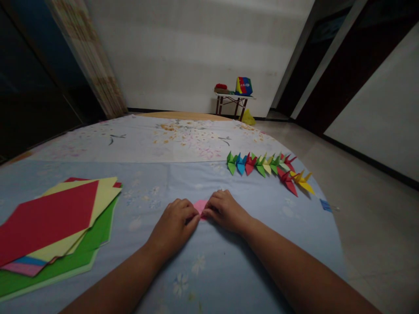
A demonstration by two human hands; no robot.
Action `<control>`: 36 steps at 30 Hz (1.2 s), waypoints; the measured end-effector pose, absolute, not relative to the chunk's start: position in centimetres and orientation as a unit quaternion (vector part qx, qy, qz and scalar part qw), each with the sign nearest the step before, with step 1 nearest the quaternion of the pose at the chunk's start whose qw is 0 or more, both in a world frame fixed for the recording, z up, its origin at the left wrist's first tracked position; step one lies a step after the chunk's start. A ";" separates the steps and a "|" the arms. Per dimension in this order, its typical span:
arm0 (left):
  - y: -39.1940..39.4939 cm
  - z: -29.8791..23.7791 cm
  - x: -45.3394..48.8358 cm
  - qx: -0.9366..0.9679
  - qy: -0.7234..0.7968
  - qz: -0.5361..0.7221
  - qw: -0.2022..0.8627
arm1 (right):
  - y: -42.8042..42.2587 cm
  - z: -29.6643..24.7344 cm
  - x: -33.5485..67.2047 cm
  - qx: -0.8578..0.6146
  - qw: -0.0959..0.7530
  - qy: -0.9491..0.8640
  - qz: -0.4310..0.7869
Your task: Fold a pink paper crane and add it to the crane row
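A small folded piece of pink paper (200, 205) lies on the light blue flowered tablecloth (209, 261). My left hand (175, 224) and my right hand (224, 210) meet over it, fingers curled and pressing down on its edges. Most of the pink paper is hidden under my fingers. To the left lies a stack of coloured paper sheets (52, 226), red on top, then yellow and green. Beyond my right hand stands a row of folded paper cranes (268, 168) in green, blue, red and yellow.
The round table's right edge (330, 226) drops to a tiled floor. A scrap of blue paper (325, 205) lies near that edge. A small table with a colourful bag (244, 86) stands by the far wall. A curtain hangs at the back left.
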State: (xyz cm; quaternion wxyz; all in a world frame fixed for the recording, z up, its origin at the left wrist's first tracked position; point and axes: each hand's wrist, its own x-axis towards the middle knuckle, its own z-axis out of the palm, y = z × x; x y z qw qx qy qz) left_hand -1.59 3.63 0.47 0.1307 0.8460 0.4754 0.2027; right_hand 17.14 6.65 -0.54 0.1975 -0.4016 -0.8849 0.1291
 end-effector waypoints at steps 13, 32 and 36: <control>2.9 0.9 -1.5 0.837 0.519 0.155 0.074 | 6.8 -0.8 17.6 -0.463 0.198 -0.852 0.145; 1.9 0.8 -1.3 0.893 0.449 0.035 0.000 | 7.1 -0.7 17.4 -0.482 0.194 -0.839 0.161; 1.8 0.9 -1.2 0.890 0.453 0.050 0.008 | 7.2 -0.8 17.3 -0.490 0.190 -0.834 0.170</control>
